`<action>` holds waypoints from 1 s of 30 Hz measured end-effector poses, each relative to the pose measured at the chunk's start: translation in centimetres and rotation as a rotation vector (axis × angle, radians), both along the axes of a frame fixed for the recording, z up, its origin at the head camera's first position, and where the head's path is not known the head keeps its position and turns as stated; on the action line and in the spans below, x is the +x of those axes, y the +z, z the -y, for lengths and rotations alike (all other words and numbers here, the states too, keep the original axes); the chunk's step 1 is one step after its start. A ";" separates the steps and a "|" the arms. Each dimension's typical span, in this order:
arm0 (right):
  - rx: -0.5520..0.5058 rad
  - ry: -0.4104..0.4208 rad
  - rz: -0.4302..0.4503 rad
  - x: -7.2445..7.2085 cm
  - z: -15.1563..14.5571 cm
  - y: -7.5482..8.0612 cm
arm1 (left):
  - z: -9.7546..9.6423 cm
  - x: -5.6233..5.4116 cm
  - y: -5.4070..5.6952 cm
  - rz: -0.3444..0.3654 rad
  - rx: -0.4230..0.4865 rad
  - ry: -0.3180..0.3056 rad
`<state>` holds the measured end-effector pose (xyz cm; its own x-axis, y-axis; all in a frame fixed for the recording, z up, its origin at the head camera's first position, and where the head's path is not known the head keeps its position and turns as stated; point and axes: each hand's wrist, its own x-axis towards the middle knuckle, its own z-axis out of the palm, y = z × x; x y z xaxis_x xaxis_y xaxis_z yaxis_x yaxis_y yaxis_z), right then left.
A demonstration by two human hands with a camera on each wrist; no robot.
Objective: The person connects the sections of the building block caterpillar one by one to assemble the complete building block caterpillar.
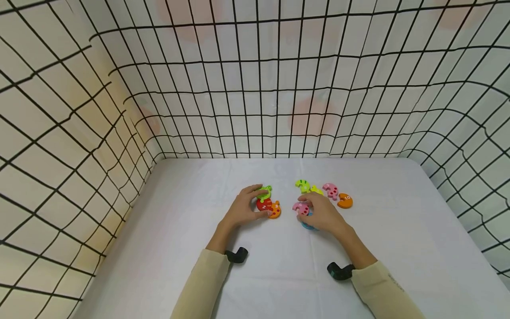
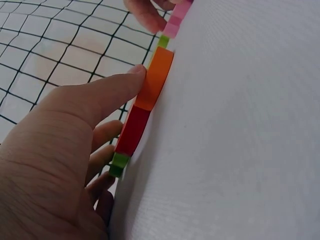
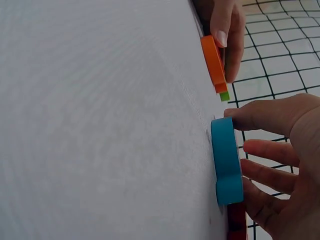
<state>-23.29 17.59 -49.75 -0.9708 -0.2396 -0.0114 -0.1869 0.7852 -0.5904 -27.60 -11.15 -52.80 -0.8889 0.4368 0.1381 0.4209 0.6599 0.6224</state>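
My left hand (image 1: pixel 245 207) spans a cluster of flat numbered puzzle pieces: a green one (image 1: pixel 263 193), a red one marked 2 (image 1: pixel 263 204) and an orange one marked 3 (image 1: pixel 276 210). The thumb rests on the orange piece (image 2: pixel 156 80), with the other fingers curved past the red piece (image 2: pixel 134 127) to the green end (image 2: pixel 118 164). To the right, my right hand (image 1: pixel 322 212) holds a pink spotted piece (image 1: pixel 301 208) between thumb and index finger. A blue piece (image 3: pixel 226 160) lies under that hand, close to the thumb; the hand partly covers it.
Beyond the right hand lie a green striped piece (image 1: pixel 303 185), a yellow piece (image 1: pixel 316 190), another pink spotted piece (image 1: pixel 330 190) and an orange piece marked 10 (image 1: pixel 345 200). Black wire mesh (image 1: pixel 259 91) encloses the back and sides of the white-covered table (image 1: pixel 159 221).
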 end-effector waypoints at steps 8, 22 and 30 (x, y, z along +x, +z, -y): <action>0.028 0.056 0.032 -0.1 -0.1 0.2 | 0.0 -0.1 0.1 0.042 0.030 0.002; 0.012 0.071 0.004 0.0 -0.7 0.0 | 0.2 -0.3 0.2 0.066 0.018 -0.034; 0.001 0.058 0.005 -0.4 -0.3 -0.2 | 0.5 -0.2 0.3 0.063 0.026 -0.026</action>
